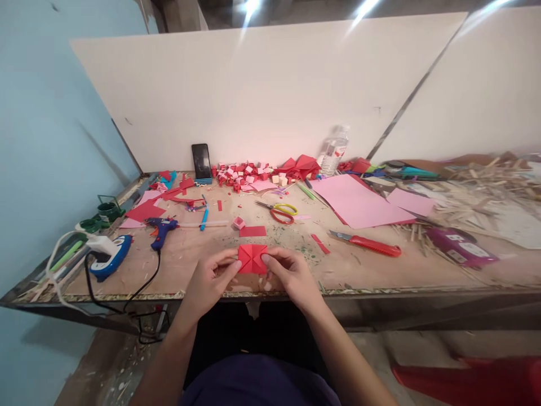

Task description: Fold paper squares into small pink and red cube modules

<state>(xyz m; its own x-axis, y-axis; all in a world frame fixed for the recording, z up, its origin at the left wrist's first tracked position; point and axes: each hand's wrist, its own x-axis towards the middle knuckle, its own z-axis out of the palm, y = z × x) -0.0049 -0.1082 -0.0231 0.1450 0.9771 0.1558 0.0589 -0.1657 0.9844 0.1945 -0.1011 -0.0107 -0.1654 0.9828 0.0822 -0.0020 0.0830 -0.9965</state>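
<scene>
A small folded red paper square (pixel 252 258) with crossed creases is held just above the front edge of the wooden workbench (pixel 363 270). My left hand (pixel 210 277) pinches its left side with thumb and forefinger. My right hand (pixel 289 273) pinches its right side, a fingertip pressed on the paper. A loose red paper rectangle (pixel 252 231) and a small pink and red folded cube (pixel 238 223) lie just behind.
A blue glue gun (pixel 161 228) with its black cord lies to the left. Scissors (pixel 279 210), a red utility knife (pixel 367 243), pink paper sheets (pixel 357 202), a phone (pixel 201 161), a water bottle (pixel 333 148), several folded red pieces (pixel 245 172) and wooden sticks (pixel 477 186) cover the bench.
</scene>
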